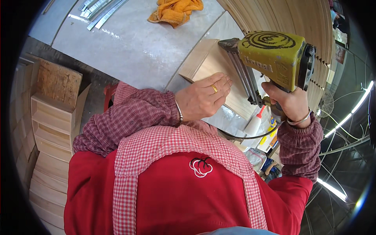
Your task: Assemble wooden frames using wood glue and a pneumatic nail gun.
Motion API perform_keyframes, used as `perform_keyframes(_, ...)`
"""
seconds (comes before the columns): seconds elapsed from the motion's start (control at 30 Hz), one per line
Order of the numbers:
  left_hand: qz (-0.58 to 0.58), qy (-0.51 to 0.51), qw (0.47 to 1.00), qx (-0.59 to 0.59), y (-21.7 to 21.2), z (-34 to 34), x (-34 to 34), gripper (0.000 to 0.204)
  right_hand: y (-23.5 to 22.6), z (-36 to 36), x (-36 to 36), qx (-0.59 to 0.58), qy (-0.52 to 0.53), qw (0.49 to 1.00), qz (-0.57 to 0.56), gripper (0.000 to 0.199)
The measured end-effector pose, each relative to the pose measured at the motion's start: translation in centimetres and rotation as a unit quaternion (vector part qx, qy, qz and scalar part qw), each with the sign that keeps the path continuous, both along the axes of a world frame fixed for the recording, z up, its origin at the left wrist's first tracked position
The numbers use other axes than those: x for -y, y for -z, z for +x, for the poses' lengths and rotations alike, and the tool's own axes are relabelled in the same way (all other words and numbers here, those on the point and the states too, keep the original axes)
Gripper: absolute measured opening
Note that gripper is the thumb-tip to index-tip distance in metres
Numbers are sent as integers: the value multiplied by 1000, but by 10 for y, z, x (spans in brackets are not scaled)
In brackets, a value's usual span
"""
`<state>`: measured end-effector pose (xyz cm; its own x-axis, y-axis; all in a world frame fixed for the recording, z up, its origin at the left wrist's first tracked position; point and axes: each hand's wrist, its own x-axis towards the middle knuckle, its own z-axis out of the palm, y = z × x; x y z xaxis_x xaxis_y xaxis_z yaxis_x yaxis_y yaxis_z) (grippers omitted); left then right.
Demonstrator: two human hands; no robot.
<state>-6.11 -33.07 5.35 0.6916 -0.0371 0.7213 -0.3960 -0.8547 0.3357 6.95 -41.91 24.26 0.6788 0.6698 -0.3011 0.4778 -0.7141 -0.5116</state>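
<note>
A yellow-green nail gun (pixel 270 58) with a dark nose and a long staple magazine is in my right hand (pixel 289 101), whose fingers wrap round its handle. Its nose is at the far edge of a pale wooden box or frame (pixel 196 64); whether it touches the wood I cannot tell. My left hand (pixel 205 97), with a gold ring, lies on the wood's near part, fingers together and stretched forward. The magazine slants down between the two hands. Part of the wooden piece is hidden under my left hand and the gun.
The wood lies on a grey tabletop (pixel 137 47). Farther back are an orange cloth (pixel 174 11) and metal staple strips (pixel 102 11). Wooden boards (pixel 290 19) are stacked at the right. A white glue bottle (pixel 253 124) and a dark hose (pixel 243 137) lie near me. Wooden boxes (pixel 53 117) stand left.
</note>
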Motion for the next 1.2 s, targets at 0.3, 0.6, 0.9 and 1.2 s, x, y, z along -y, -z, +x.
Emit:
perform_keyframes(0.3,0,29,999,20,4,6,-11,19,2,3,6,-1,-62,998,-12,41)
perform_keyframes(0.6,-39,11,997,69,14,13,-6,11,14,21,27,66,-279,957,-39,31)
perform_keyframes(0.9,-6,24,999,45,10,5,-13,17,21,14,29,17,-216,976,19,38)
perform_keyframes(1.2,9,33,998,47,18,-12,-19,21,11,7,6,154,-405,898,-81,37)
